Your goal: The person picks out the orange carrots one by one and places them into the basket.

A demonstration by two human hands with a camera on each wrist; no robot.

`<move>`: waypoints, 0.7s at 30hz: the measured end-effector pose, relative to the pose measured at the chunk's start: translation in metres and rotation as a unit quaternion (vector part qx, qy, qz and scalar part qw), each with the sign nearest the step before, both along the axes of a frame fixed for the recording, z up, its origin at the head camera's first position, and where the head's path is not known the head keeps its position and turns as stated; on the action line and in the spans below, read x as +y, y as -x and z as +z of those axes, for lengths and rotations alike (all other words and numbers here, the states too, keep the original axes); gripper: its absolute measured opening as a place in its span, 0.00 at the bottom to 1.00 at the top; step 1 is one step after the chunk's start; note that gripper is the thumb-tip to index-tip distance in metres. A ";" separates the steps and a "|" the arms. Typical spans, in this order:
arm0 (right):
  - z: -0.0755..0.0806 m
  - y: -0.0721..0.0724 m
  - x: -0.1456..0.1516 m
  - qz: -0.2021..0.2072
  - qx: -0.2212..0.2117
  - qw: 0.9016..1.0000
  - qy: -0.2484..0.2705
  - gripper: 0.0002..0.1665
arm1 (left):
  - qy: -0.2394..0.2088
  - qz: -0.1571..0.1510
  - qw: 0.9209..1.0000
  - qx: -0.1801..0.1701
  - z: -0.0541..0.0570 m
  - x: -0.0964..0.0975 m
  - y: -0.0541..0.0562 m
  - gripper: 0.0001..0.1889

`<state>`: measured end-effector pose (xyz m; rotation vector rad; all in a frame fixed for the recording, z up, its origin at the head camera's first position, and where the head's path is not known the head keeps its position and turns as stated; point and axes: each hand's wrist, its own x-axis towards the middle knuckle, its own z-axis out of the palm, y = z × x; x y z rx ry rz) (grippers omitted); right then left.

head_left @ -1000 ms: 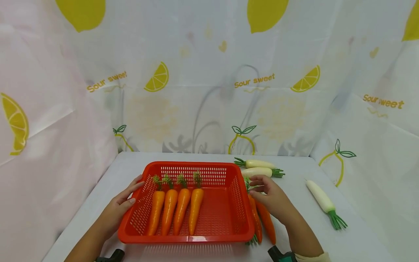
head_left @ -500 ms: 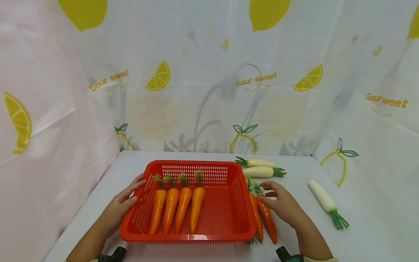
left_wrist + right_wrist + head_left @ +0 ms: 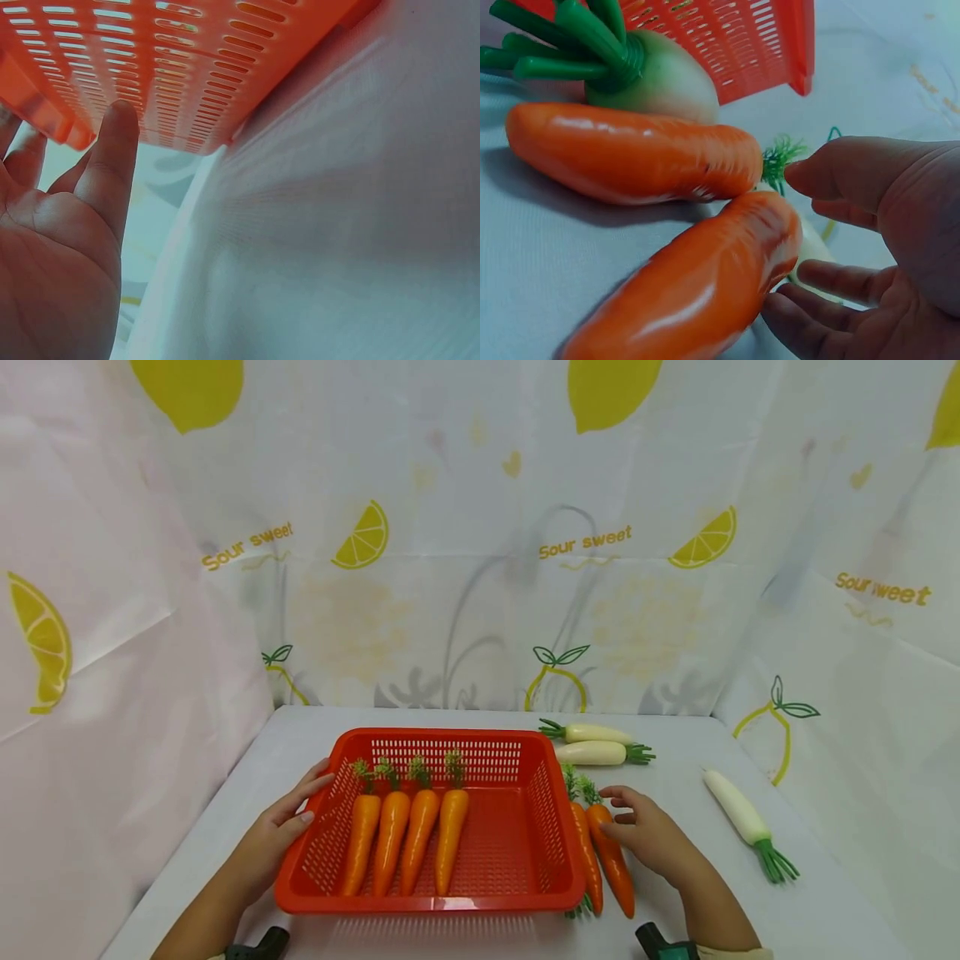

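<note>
My left hand rests against the left rim of a red plastic basket, its fingers mostly straight. In the left wrist view a fingertip touches the slotted basket wall. Inside the basket several carrots lie side by side, tops away from me. My right hand is at the upper end of the outer carrot, right of the basket. Its thumb and fingers are spread around that end, not closed on it, in the right wrist view. Another carrot lies between it and the basket.
Two white radishes lie behind the loose carrots, and another radish lies far right. A radish is partly hidden beside the basket's right wall. Lemon-printed cloth closes the back and sides of the white table.
My right hand has moved right and slightly nearer me, from over the loose carrots' leafy tops to the outer carrot's upper end. My left hand keeps its place on the basket.
</note>
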<state>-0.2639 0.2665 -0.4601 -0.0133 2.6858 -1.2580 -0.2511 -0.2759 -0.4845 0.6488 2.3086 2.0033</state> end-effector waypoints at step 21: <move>-0.018 0.002 -0.001 0.003 -0.029 0.998 0.055 0.34 | -0.001 -0.001 1.000 -0.005 0.001 0.000 0.000 0.27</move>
